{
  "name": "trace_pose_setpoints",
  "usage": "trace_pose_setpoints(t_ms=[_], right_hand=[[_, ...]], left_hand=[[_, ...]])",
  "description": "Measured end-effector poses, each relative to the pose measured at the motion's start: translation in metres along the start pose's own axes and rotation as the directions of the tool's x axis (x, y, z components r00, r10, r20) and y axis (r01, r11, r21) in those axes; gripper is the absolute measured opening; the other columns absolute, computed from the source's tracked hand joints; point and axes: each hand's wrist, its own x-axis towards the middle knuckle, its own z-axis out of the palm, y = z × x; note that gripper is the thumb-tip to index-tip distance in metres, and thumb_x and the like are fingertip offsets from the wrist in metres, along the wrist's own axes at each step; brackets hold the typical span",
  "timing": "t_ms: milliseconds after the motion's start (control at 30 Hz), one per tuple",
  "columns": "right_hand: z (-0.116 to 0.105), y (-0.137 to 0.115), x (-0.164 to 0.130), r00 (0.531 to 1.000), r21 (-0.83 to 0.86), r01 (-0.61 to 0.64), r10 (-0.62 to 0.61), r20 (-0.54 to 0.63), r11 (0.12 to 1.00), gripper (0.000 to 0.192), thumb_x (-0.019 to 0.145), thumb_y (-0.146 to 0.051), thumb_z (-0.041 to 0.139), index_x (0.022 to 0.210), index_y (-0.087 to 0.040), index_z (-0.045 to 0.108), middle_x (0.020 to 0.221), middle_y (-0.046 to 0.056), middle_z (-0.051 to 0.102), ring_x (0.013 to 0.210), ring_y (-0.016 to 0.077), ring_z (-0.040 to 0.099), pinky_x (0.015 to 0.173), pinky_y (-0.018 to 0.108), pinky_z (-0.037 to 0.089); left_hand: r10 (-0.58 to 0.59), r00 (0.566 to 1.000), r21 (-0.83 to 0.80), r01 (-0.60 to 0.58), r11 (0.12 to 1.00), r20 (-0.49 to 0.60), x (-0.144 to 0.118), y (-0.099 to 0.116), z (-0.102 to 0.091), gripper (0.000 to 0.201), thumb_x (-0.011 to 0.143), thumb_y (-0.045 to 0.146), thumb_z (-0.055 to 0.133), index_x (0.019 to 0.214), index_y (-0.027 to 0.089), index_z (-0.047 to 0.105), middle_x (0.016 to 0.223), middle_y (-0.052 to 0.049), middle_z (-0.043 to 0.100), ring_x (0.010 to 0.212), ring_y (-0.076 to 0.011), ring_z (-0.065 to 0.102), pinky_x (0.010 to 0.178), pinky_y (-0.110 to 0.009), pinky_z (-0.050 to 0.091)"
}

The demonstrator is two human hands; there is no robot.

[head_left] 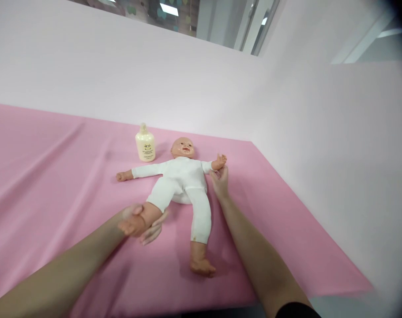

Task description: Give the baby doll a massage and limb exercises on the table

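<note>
A baby doll point(185, 174) with a white cloth body lies on its back, its head toward the wall and its limbs spread. My left hand point(152, 232) is wrapped from below around the doll's lower leg on the left of the picture, raising that foot off the surface. At the doll's arm on the right, my right hand point(220, 181) grips near the wrist, its fingertips partly hidden by the arm. The doll's other leg rests on the pink cover.
Beside the doll's head stands a cream-coloured lotion bottle point(145, 145) with a printed smiling face. A pink cover point(71, 176) with some creases lies over the table. White walls point(154, 84) border it at the back and right, with a window above.
</note>
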Motion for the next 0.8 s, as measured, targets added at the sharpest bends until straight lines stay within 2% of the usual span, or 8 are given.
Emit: trace_pose_setpoints(t_ms=[133,233,300,433,533,633,700,800], right_hand=[[0.005,-0.011,-0.011,0.971,-0.187,0.182,-0.147,0.187,0.965,0.040,0.075,-0.030,0.065,0.112,-0.023,0.053,0.113,0.006,0.058,0.109,0.0201,0.055,0.102,0.040,0.041],[0.007,-0.018,-0.013,0.904,-0.288,0.356,-0.249,0.348,0.889,0.032,0.077,-0.029,0.063,0.108,-0.025,0.056,0.109,0.005,0.058,0.109,0.0211,0.053,0.101,0.041,0.041],[0.007,-0.020,-0.013,0.850,-0.332,0.460,-0.300,0.434,0.824,0.030,0.078,-0.027,0.061,0.108,-0.025,0.057,0.111,0.006,0.057,0.109,0.0220,0.052,0.100,0.042,0.042],[0.007,-0.021,-0.011,0.763,-0.396,0.584,-0.314,0.564,0.708,0.032,0.079,-0.018,0.057,0.110,-0.024,0.058,0.113,0.007,0.055,0.110,0.0226,0.050,0.099,0.041,0.042],[0.007,-0.020,-0.011,0.741,-0.414,0.614,-0.309,0.597,0.672,0.032,0.079,-0.016,0.054,0.110,-0.025,0.059,0.113,0.006,0.055,0.111,0.0228,0.049,0.099,0.041,0.042],[0.007,-0.018,-0.011,0.769,-0.393,0.579,-0.318,0.555,0.714,0.030,0.080,-0.020,0.056,0.109,-0.025,0.058,0.112,0.007,0.055,0.111,0.0229,0.050,0.100,0.042,0.041],[0.006,-0.015,-0.012,0.828,-0.362,0.497,-0.308,0.468,0.788,0.030,0.080,-0.024,0.059,0.109,-0.024,0.056,0.111,0.007,0.056,0.111,0.0224,0.051,0.101,0.042,0.040],[0.005,-0.009,-0.010,0.937,-0.249,0.281,-0.209,0.280,0.927,0.037,0.079,-0.029,0.061,0.114,-0.022,0.051,0.115,0.007,0.056,0.111,0.0204,0.052,0.100,0.041,0.042]], left_hand=[[0.079,0.997,-0.016,-0.079,0.997,0.016,0.010,0.003,-0.001,0.039,0.078,0.055,0.046,0.072,0.017,0.052,0.048,-0.001,0.046,0.054,-0.0217,0.054,0.054,-0.034,0.045],[0.161,0.986,-0.047,-0.159,0.986,0.040,0.017,0.004,-0.001,0.041,0.075,0.057,0.047,0.068,0.017,0.049,0.045,0.000,0.041,0.051,-0.0192,0.050,0.054,-0.031,0.042],[0.218,0.976,-0.084,-0.216,0.973,0.014,0.020,0.003,-0.001,0.041,0.075,0.056,0.047,0.067,0.016,0.049,0.046,0.001,0.040,0.050,-0.0172,0.048,0.054,-0.029,0.041],[0.244,0.967,-0.128,-0.252,0.959,-0.075,0.022,0.003,0.001,0.039,0.081,0.051,0.044,0.068,0.015,0.049,0.048,0.001,0.041,0.050,-0.0154,0.047,0.056,-0.027,0.041],[0.221,0.972,-0.125,-0.229,0.965,-0.077,0.023,0.003,0.001,0.039,0.083,0.050,0.042,0.070,0.014,0.050,0.049,0.000,0.041,0.051,-0.0154,0.046,0.056,-0.028,0.041],[0.195,0.980,-0.106,-0.199,0.974,-0.046,0.022,0.002,-0.001,0.040,0.084,0.052,0.041,0.073,0.014,0.050,0.052,0.000,0.044,0.053,-0.0156,0.048,0.059,-0.028,0.042],[0.174,0.985,-0.085,-0.171,0.982,0.022,0.020,0.002,-0.003,0.042,0.082,0.055,0.042,0.076,0.014,0.051,0.054,0.000,0.046,0.056,-0.0162,0.050,0.062,-0.029,0.043],[0.123,0.971,-0.001,-0.125,0.992,0.206,0.015,-0.002,-0.004,0.046,0.079,0.060,0.046,0.081,0.014,0.052,0.059,-0.001,0.051,0.062,-0.0182,0.054,0.069,-0.032,0.045]])
